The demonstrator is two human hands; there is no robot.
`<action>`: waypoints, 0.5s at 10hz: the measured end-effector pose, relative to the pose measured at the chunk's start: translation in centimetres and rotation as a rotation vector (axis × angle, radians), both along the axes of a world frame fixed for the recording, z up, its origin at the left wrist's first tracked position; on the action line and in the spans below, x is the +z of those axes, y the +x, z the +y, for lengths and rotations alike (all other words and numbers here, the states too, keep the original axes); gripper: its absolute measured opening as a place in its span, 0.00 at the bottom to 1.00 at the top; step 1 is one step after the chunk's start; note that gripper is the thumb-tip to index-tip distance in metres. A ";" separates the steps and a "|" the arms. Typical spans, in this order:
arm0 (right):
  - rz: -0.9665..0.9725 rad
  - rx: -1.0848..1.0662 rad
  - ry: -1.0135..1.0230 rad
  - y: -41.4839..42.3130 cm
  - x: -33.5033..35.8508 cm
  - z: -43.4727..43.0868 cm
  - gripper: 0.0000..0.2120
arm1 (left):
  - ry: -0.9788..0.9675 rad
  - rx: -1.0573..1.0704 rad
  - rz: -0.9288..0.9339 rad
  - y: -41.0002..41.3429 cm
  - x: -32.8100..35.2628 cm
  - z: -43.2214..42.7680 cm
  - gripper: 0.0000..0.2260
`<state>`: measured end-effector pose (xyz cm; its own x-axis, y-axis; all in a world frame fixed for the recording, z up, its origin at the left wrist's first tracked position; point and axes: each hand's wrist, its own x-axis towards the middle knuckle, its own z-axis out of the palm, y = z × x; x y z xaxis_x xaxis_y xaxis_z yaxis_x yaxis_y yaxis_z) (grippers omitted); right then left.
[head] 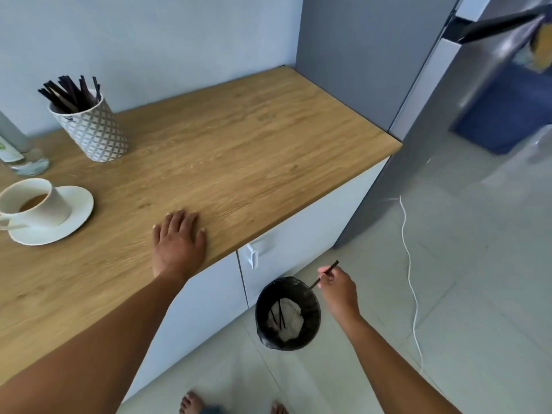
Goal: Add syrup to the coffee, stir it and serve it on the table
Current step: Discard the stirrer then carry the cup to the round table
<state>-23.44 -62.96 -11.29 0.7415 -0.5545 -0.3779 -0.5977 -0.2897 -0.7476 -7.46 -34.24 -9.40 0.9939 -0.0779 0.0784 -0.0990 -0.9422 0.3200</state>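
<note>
Pinching stirrer [325, 272] over bin [288, 313] (counter-edge clear)

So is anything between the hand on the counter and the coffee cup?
Nothing visible. The left hand lies flat on the bare counter, and the cup sits on its saucer off to its left, with clear wood between them.

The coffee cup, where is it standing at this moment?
In the head view the coffee cup stands on its white saucer at the left edge of the wooden counter, in front of the patterned stirrer holder.
</note>
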 end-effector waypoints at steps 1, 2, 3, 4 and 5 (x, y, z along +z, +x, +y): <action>0.074 0.037 -0.021 0.9 -1.1 0.0 0.15 | 0.003 0.003 -0.004 0.0 0.0 0.0 0.23; 0.114 0.043 -0.038 1.8 -1.3 0.3 0.21 | 0.008 0.001 -0.005 0.2 -0.2 0.0 0.23; 0.086 0.064 -0.043 2.5 -0.6 1.0 0.20 | 0.005 -0.004 -0.005 0.2 -0.3 0.1 0.23; 0.007 0.093 -0.044 2.9 0.8 2.2 0.16 | -0.002 -0.011 0.012 0.2 -0.2 0.2 0.24; -0.120 0.090 -0.051 3.2 2.7 4.1 0.12 | -0.026 -0.032 0.021 0.1 -0.1 0.4 0.23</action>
